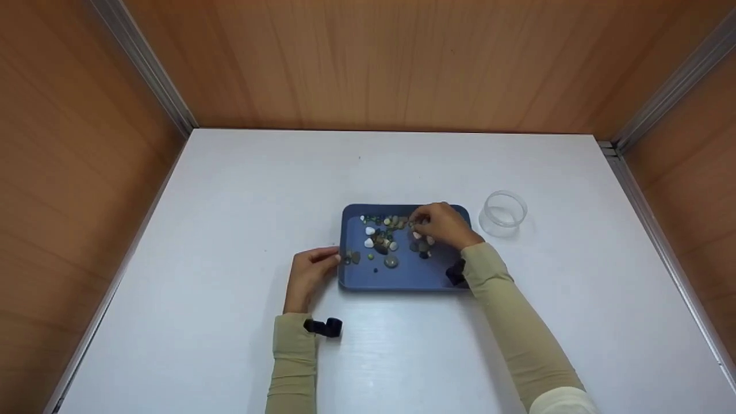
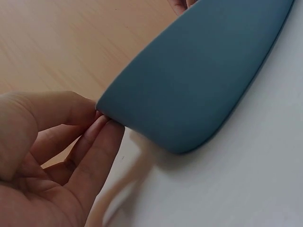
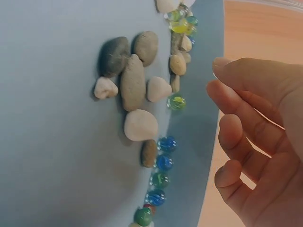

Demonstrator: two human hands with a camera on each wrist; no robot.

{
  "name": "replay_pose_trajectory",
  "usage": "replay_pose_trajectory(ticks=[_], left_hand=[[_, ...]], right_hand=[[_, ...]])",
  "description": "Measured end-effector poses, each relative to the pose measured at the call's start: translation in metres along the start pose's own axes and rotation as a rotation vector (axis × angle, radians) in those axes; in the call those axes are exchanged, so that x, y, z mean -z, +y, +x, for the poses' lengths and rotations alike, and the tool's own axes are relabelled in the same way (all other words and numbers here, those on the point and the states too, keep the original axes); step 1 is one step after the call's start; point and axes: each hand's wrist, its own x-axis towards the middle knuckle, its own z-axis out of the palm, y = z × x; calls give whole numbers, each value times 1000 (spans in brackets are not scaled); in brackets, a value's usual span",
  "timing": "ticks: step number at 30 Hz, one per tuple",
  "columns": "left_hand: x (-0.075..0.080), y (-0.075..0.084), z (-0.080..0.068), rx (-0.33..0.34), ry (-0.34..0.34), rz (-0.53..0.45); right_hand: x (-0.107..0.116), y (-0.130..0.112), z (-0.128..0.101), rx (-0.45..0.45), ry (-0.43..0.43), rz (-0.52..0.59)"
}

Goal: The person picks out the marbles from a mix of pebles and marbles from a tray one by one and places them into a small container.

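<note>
While the left hand (image 1: 307, 270) pinches the tray (image 1: 402, 276) rim, the right hand (image 1: 443, 225) hovers empty-fingered over pebbles (image 1: 382, 238); the jar (image 1: 504, 214) looks empty, so sorting appears barely begun.

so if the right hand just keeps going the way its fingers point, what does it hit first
Probably the pebbles and marbles along the far edge of the blue tray; the right hand hovers over them, though depth is unclear.
</note>
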Motion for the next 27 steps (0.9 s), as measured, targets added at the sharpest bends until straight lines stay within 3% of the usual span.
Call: replay_pose_trajectory(ticks=[11, 27], left_hand=[[-1, -1, 2, -30, -14, 0], [0, 0, 1, 19, -3, 17]], right_hand=[[15, 1, -9, 35, 39, 10], [36, 8, -19, -16, 96, 52]])
